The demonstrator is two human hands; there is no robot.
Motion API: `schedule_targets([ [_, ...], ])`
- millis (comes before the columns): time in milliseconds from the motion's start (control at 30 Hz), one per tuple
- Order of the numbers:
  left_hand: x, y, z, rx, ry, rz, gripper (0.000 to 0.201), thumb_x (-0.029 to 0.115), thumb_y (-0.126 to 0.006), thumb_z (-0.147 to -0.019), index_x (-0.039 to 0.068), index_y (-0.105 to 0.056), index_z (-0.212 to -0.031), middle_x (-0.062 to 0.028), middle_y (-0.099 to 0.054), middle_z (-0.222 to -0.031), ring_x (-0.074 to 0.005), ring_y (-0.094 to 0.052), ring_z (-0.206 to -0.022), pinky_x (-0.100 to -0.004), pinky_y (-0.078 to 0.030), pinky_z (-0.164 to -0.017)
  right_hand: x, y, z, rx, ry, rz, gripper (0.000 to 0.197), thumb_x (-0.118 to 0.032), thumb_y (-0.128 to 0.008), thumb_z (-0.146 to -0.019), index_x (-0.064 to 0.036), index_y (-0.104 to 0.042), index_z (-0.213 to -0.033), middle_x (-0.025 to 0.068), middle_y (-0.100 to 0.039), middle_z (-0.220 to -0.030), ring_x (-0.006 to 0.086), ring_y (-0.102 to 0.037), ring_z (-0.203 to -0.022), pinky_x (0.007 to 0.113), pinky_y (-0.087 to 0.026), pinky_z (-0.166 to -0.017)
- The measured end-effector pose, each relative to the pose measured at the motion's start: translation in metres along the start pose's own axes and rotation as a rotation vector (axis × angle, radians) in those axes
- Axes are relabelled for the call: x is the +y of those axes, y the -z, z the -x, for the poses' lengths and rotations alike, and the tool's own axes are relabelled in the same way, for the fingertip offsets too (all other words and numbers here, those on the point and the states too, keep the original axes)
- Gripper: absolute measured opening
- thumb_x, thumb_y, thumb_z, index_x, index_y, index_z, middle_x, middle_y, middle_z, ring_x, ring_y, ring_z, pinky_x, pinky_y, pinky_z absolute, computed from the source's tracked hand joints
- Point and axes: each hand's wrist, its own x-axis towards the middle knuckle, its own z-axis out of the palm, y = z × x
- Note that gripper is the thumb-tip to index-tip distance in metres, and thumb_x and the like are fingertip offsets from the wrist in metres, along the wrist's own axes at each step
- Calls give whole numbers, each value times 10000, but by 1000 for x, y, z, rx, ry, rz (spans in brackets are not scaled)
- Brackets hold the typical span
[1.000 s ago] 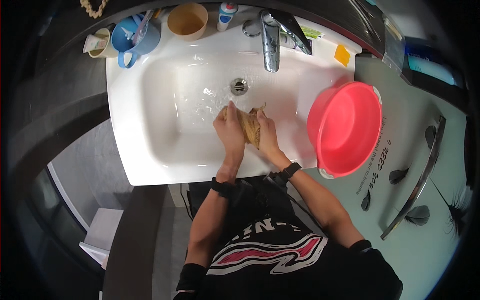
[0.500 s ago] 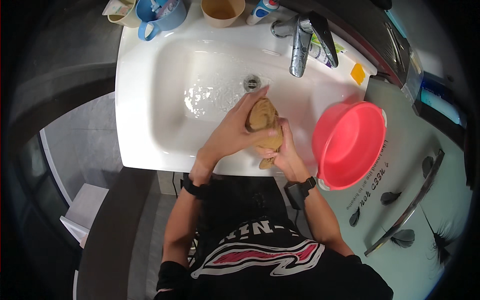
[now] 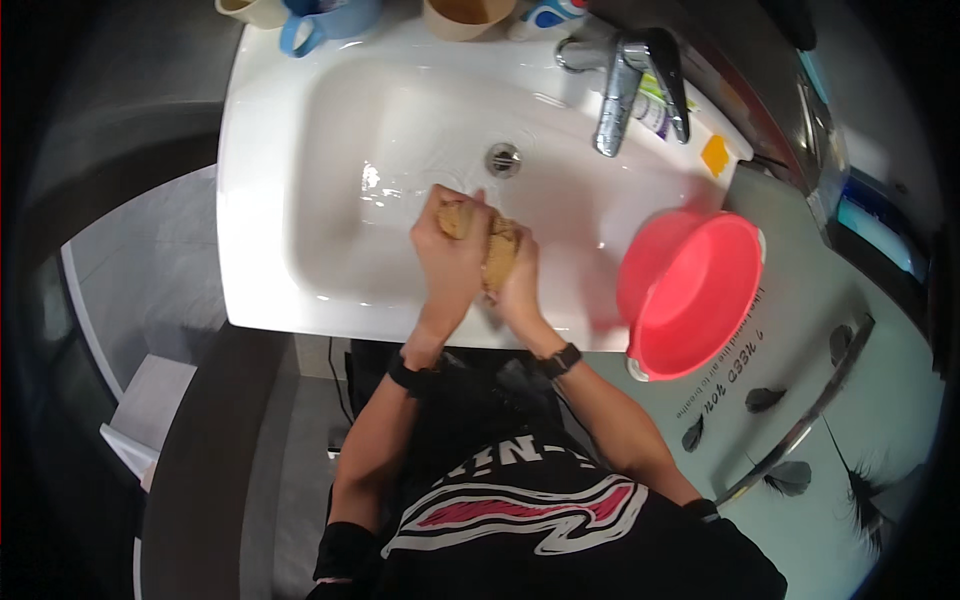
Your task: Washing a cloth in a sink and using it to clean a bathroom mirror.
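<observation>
A wadded tan cloth point(image 3: 498, 258) is squeezed between my two hands above the near part of the white sink point(image 3: 255, 250). Wrapped over its left end is my left hand point(image 3: 450, 260), with folds of the cloth bulging between thumb and fingers. My right hand point(image 3: 520, 278) grips the other end, close against the left one. Both hands are closed, and parts of the cloth are hidden under the fingers. The drain point(image 3: 503, 160) lies just beyond them, with a little water shining on the basin floor.
A chrome faucet point(image 3: 622, 90) rises at the back right. Beside the sink, a pink-red plastic basin point(image 3: 695, 295) rests tilted on its right edge. Along the back rim stand a blue mug point(image 3: 335, 20), a beige cup point(image 3: 465, 15) and a tube point(image 3: 652, 112). An orange scraper-like piece point(image 3: 715, 155) lies right.
My hands have shifted left with the cloth, and both have closed tighter round it, bunching it up. Less water shows on the sink floor. The view has shifted slightly.
</observation>
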Motion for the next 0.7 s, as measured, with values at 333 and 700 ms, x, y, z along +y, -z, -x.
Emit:
schedule_targets([
  [333,16,18,-8,-138,-122,-274,245,176,-647,-962,-43,-569,-1042,-212,-630,-999,-364,-637,-901,-414,-501,-808,-28,4,9,-216,49,87,542,-516,-485,-1017,-12,-568,-1199,49,-630,-929,106,-620,-680,269,-418,-378],
  [700,40,24,-18,-676,-464,-159,425,156,-776,-802,21,-646,-1184,-158,-617,-1253,-328,-584,-1210,-400,-454,-1031,-25,50,7,-542,-626,-450,427,-510,-392,-1034,-137,-595,-1082,16,-637,-846,98,-486,-462,230,-284,-325],
])
